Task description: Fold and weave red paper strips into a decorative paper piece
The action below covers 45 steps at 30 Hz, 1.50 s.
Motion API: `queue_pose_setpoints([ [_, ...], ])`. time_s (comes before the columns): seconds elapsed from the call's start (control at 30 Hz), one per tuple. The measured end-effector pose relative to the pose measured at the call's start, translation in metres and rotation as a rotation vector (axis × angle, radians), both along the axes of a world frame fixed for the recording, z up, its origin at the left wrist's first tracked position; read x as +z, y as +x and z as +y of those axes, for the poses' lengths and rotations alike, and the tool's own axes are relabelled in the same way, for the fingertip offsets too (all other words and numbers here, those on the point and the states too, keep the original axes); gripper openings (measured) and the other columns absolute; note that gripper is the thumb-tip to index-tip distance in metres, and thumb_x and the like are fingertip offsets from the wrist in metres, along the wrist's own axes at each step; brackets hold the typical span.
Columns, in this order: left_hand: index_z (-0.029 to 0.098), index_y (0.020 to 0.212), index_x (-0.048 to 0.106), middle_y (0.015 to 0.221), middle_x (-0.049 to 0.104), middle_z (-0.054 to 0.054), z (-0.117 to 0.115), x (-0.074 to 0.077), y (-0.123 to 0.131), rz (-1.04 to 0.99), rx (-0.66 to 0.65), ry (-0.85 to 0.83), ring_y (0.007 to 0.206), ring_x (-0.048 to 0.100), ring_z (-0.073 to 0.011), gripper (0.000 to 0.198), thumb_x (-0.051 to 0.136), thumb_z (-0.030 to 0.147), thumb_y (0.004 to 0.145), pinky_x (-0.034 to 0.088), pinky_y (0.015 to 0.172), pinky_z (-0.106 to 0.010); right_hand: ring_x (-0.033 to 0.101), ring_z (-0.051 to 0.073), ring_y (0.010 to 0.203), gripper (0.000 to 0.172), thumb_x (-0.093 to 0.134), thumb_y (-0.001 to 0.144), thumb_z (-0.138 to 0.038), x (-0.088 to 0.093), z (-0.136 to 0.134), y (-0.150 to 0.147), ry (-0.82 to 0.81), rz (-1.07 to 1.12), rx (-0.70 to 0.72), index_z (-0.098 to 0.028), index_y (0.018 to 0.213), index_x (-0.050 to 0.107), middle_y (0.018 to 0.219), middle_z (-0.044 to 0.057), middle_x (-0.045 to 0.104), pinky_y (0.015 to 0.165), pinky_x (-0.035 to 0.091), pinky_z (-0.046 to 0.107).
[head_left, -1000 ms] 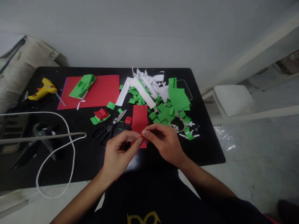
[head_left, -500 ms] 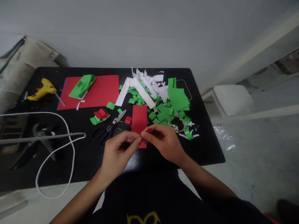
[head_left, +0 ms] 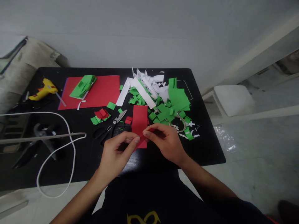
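Observation:
My left hand (head_left: 120,150) and my right hand (head_left: 166,141) meet over the front of the table, thumbs and forefingers pinched. Between their fingertips is a small piece of red paper (head_left: 141,140), mostly covered by the fingers. Beneath it lies a red paper strip (head_left: 140,119), flat on the black table. Just left of the strip are black-handled scissors (head_left: 111,126), blades partly apart and pointing away from me. Small red paper pieces (head_left: 128,120) lie between the scissors and the strip.
Green paper cuttings (head_left: 178,99) and white paper scraps (head_left: 146,87) heap up at the back right, by a tape ring (head_left: 181,123). A yellow glue gun (head_left: 44,90), a large red sheet (head_left: 105,90), a small red and green pile (head_left: 100,115) and a white cable (head_left: 74,149) are leftward.
More red paper shows between my fingertips now, and they have drawn slightly apart. The things on the table stay where they were.

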<state>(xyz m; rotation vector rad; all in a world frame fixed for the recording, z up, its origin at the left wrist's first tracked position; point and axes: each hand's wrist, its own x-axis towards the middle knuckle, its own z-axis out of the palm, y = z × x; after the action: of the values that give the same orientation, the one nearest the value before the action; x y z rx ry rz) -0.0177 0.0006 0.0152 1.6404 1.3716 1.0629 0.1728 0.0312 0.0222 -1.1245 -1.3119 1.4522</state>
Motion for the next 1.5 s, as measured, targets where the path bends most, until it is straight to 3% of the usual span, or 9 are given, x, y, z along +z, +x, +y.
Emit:
queue_pose_setpoints([
  [0.37, 0.019, 0.096, 0.076, 0.087, 0.079, 0.002, -0.0013, -0.0007, -0.0023, 0.091, -0.062, 0.112, 0.077, 0.074, -0.0095, 0.008, 0.068, 0.016, 0.097, 0.056, 0.072, -0.017, 0.075, 0.014, 0.075, 0.008, 0.087, 0.084, -0.027, -0.0044, -0.0009, 0.0013, -0.032, 0.049, 0.078, -0.022, 0.087, 0.081, 0.084, 0.000, 0.080, 0.073, 0.061, 0.025],
  [0.77, 0.022, 0.100, 0.078, 0.094, 0.082, 0.002, -0.0057, 0.0005, -0.0073, 0.091, -0.051, 0.067, 0.080, 0.076, -0.0109, 0.008, 0.072, 0.019, 0.096, 0.058, 0.074, -0.018, 0.076, 0.015, 0.079, 0.001, 0.081, 0.089, -0.024, -0.0013, 0.0004, 0.0051, 0.021, 0.003, 0.059, -0.023, 0.088, 0.081, 0.086, 0.000, 0.081, 0.076, 0.061, 0.027],
  [1.07, 0.022, 0.096, 0.079, 0.089, 0.081, 0.002, -0.0048, 0.0002, -0.0093, 0.093, -0.026, 0.062, 0.075, 0.074, -0.0107, 0.006, 0.073, 0.021, 0.095, 0.058, 0.071, -0.018, 0.076, 0.015, 0.079, 0.015, 0.091, 0.078, -0.025, -0.0024, 0.0008, 0.0013, -0.060, 0.069, 0.034, -0.024, 0.089, 0.081, 0.088, 0.000, 0.081, 0.077, 0.062, 0.027],
  [1.5, 0.023, 0.095, 0.082, 0.088, 0.084, 0.001, -0.0041, 0.0016, -0.0080, 0.035, -0.003, 0.001, 0.073, 0.077, -0.0117, 0.007, 0.077, 0.019, 0.091, 0.061, 0.069, -0.019, 0.077, 0.015, 0.079, 0.016, 0.089, 0.077, -0.017, -0.0044, -0.0015, 0.0017, -0.083, 0.060, -0.005, -0.025, 0.089, 0.081, 0.087, -0.001, 0.081, 0.078, 0.064, 0.027],
])
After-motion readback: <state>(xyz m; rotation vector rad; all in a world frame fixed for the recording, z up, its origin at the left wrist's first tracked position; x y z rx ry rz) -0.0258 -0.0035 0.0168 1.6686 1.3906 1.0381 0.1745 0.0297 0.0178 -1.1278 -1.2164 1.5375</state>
